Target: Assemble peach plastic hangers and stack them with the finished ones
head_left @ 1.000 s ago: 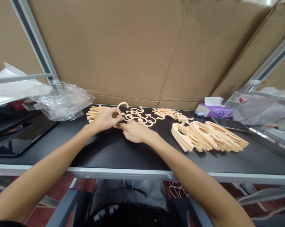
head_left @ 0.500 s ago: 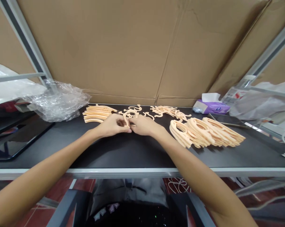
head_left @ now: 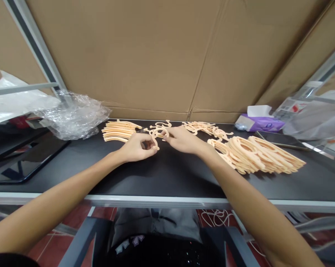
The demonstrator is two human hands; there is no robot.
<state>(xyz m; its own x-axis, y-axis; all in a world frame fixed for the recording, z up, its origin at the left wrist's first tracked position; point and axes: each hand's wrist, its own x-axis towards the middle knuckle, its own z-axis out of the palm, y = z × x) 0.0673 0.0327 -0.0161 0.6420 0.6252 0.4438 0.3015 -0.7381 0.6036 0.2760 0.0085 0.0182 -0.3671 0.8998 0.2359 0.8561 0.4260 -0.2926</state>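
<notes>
A peach-coloured plastic hanger hook [head_left: 153, 138] is pinched at its lower end between the thumb and fingers of my left hand [head_left: 138, 147]. My right hand [head_left: 184, 139] has its fingers closed at the right side of the hook's curve; the fingertips partly hide the contact. Behind both hands lie a few loose hooks [head_left: 163, 125] of the same colour. A row of curved peach strips [head_left: 120, 130] sits left of my left hand. Beyond my right hand is a pile of hooks [head_left: 202, 128], and stacked flat pieces with round openings [head_left: 248, 154] lie to the right.
Crumpled clear plastic [head_left: 75, 116] and a dark phone-like slab [head_left: 28, 163] are at the left. At the back right stand a purple tissue pack [head_left: 262, 122] and a dark tablet-like device [head_left: 281, 140]. Cardboard [head_left: 145, 55] walls the table's back; a metal edge [head_left: 156, 201] runs along the front.
My right hand has moved from the hook's lower end up and right to its curve, so the hands are farther apart. My left hand keeps its pinch. The view has shifted slightly.
</notes>
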